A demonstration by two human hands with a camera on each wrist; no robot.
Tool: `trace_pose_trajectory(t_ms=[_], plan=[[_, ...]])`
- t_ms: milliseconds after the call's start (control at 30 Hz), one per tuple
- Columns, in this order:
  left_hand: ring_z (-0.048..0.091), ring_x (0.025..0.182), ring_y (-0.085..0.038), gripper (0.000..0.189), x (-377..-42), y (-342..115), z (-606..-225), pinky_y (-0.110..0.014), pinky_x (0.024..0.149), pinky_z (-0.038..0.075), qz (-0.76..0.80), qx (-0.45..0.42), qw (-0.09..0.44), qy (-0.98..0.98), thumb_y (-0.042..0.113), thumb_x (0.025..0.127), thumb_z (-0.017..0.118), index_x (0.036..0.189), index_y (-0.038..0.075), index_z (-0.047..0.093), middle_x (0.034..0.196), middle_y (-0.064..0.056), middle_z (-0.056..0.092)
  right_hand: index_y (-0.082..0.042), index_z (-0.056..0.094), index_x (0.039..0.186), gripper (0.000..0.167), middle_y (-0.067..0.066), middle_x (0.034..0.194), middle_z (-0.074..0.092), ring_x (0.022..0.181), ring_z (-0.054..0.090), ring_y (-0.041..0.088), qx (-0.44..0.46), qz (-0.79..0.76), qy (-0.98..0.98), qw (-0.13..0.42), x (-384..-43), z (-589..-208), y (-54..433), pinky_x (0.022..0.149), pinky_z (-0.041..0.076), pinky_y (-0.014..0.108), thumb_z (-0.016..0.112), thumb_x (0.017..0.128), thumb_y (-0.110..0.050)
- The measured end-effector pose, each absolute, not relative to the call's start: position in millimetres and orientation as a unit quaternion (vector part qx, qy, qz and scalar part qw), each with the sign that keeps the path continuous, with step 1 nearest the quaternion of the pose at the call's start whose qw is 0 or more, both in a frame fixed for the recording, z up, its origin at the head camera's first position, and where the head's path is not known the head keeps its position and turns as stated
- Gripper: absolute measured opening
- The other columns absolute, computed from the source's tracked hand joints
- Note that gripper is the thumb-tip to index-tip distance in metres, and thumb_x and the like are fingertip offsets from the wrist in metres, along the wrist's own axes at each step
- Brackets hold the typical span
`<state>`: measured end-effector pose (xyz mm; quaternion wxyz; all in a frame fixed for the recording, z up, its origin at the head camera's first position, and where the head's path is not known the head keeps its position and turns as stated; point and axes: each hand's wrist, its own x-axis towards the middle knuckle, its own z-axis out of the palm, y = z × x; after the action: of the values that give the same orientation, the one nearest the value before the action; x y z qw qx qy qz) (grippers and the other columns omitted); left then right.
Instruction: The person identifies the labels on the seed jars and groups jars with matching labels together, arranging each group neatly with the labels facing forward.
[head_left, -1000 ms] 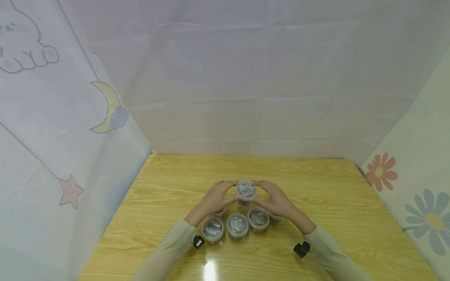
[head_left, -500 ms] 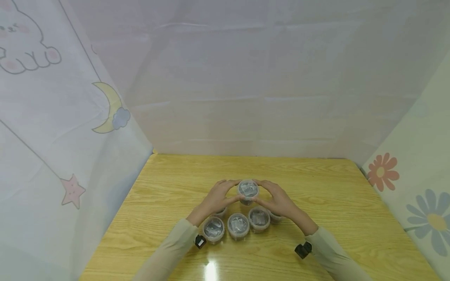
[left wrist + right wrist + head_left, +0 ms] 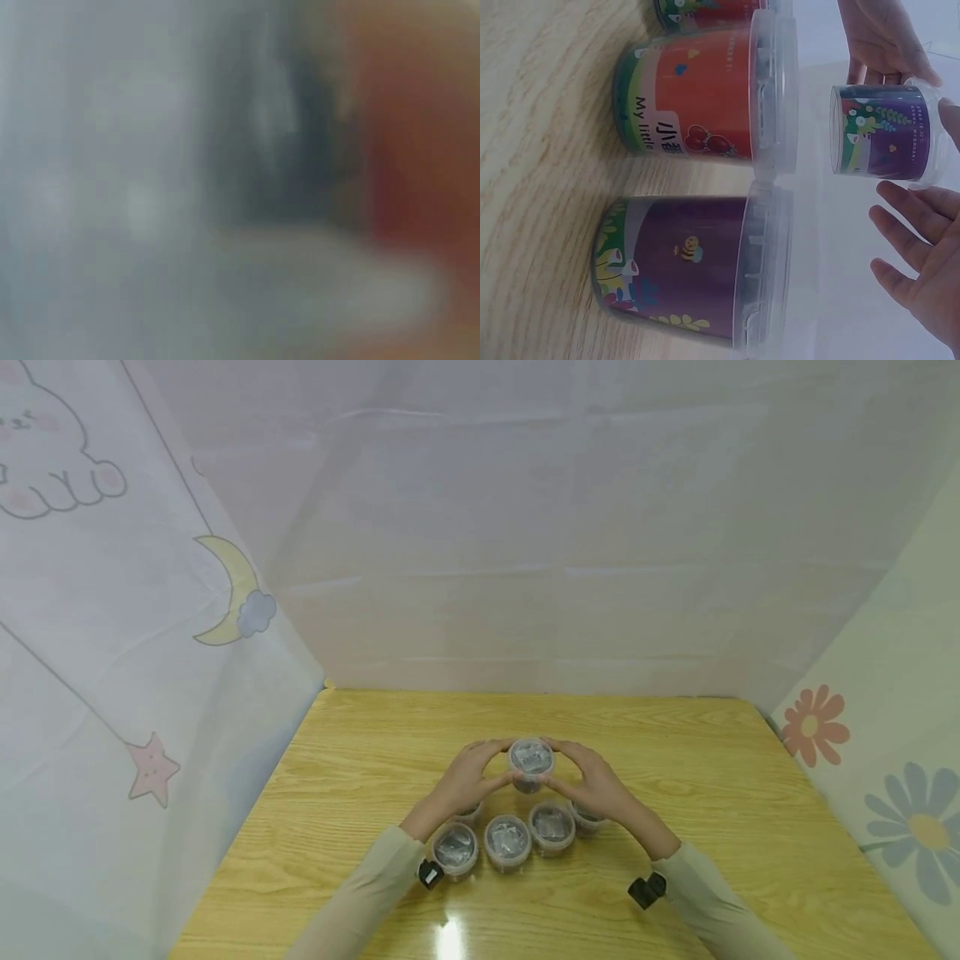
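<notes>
Both hands hold a clear-lidded plastic tub with a purple printed label (image 3: 532, 758), raised off the tabletop at the center of the head view. My left hand (image 3: 467, 777) grips its left side by the lid, thumb toward me. From the opposite side my right hand (image 3: 596, 782) pinches it between thumb and fingers. In the right wrist view the same tub (image 3: 885, 131) appears sideways, its base clear of the wood, with the right hand's lower fingers (image 3: 911, 232) spread away from it. The left wrist view is too blurred for detail.
Several similar tubs stand in front of the hands, including a left one (image 3: 455, 847), a middle one (image 3: 507, 841) and another (image 3: 552, 827). Two more are partly behind the hands. One has a red label (image 3: 690, 97), another purple (image 3: 682, 255). Printed cloth surrounds the wooden table (image 3: 375, 735).
The held tub has risen slightly and shifted a little right, both hands moving with it. The standing tubs have stayed in place.
</notes>
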<state>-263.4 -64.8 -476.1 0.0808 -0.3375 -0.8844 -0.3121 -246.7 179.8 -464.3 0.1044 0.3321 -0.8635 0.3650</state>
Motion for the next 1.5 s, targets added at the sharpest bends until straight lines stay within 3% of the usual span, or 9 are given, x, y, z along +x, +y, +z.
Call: trace_pose_trajectory(t_ms=[233,467,800,1033,1267,1500], plan=[[0.048,0.123,-0.017,0.060,-265.5,-64.1,-474.8,-0.048,0.104,0.036,-0.332,-0.341,0.081,-0.876,0.056,0.089,0.047,0.140,0.023,0.042,0.134,0.005,0.051,-0.007,0.045,0.137,0.061,0.012,0.129,0.056,0.115,0.055,0.029,0.340,0.385,-0.852,0.106,-249.2,-463.5,180.2,0.093,0.044,0.053,0.069,0.085,-0.026],[0.050,0.120,-0.013,0.059,-265.0,-62.6,-473.1,-0.042,0.101,0.042,-0.363,-0.339,0.052,-0.866,0.055,0.089,0.049,0.139,0.023,0.043,0.132,0.006,0.053,-0.012,0.047,0.136,0.055,0.005,0.120,0.062,0.104,0.060,0.023,0.326,0.409,-0.848,0.085,-251.1,-466.2,181.5,0.090,0.046,0.053,0.068,0.085,-0.023],[0.049,0.121,-0.012,0.056,-263.7,-61.1,-474.1,-0.047,0.101,0.039,-0.404,-0.318,0.006,-0.858,0.053,0.090,0.049,0.140,0.029,0.040,0.132,0.009,0.052,-0.015,0.050,0.133,0.050,0.007,0.122,0.060,0.097,0.063,0.021,0.288,0.460,-0.839,0.038,-251.0,-464.9,182.1,0.085,0.052,0.043,0.067,0.086,-0.024],[0.050,0.117,-0.009,0.060,-263.4,-59.8,-477.2,-0.049,0.100,0.040,-0.429,-0.311,-0.024,-0.848,0.054,0.088,0.052,0.142,0.033,0.033,0.129,0.013,0.052,-0.013,0.051,0.132,0.046,0.013,0.119,0.059,0.098,0.063,0.027,0.258,0.503,-0.825,0.007,-250.8,-465.3,182.4,0.080,0.054,0.036,0.064,0.089,-0.024],[0.055,0.110,-0.012,0.076,-263.1,-57.8,-478.2,-0.046,0.096,0.044,-0.440,-0.305,-0.030,-0.844,0.054,0.085,0.057,0.147,0.023,0.026,0.127,0.004,0.055,-0.013,0.051,0.131,0.045,0.015,0.121,0.058,0.101,0.062,0.031,0.222,0.519,-0.825,-0.012,-248.7,-462.4,181.0,0.076,0.055,0.033,0.063,0.090,-0.026],[0.056,0.108,-0.014,0.077,-262.2,-56.7,-479.2,-0.045,0.093,0.046,-0.450,-0.307,-0.024,-0.839,0.053,0.082,0.061,0.147,0.027,0.026,0.124,0.002,0.056,-0.009,0.052,0.131,0.045,0.018,0.119,0.058,0.101,0.062,0.033,0.208,0.531,-0.821,-0.027,-247.2,-460.6,178.6,0.076,0.055,0.039,0.062,0.090,-0.025]])
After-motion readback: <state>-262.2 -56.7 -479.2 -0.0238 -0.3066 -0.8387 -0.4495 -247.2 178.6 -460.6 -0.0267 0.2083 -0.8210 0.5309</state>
